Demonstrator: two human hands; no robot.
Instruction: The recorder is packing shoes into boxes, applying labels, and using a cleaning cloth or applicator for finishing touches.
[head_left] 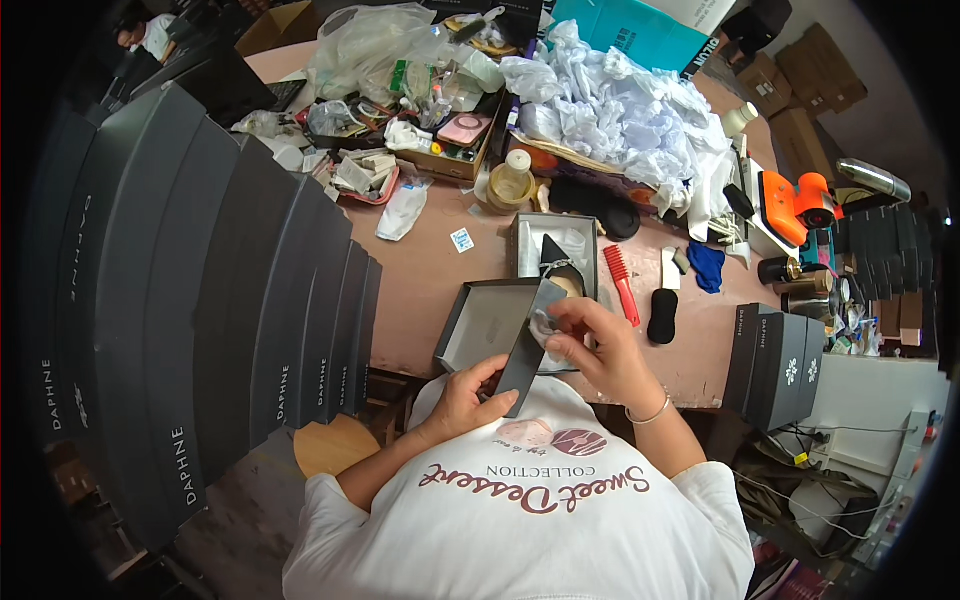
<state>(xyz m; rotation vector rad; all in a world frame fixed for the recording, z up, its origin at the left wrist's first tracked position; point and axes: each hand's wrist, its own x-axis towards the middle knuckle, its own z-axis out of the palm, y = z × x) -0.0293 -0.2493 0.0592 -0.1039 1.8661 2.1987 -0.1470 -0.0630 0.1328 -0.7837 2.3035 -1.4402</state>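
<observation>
My left hand point(470, 402) grips the near edge of a dark grey shoebox lid point(478, 325), tilted so that its pale inner face shows. In my right hand point(598, 345), a crumpled greyish cloth or piece of paper point(545, 318) is pinched against the lid's right side wall. Just beyond the lid stands an open shoebox point(524, 250) lined with white tissue. A black pointed shoe point(552, 250) with a sparkling strap lies in it, partly hidden by the lid and my right hand.
Tall stacks of dark shoeboxes point(230, 290) rise at the left, and more boxes point(775, 365) stand at the right edge. A red brush point(621, 285), a black sponge point(662, 316) and a blue cloth point(706, 268) lie right of the shoebox. Crumpled white tissue point(620, 110) fills a far box.
</observation>
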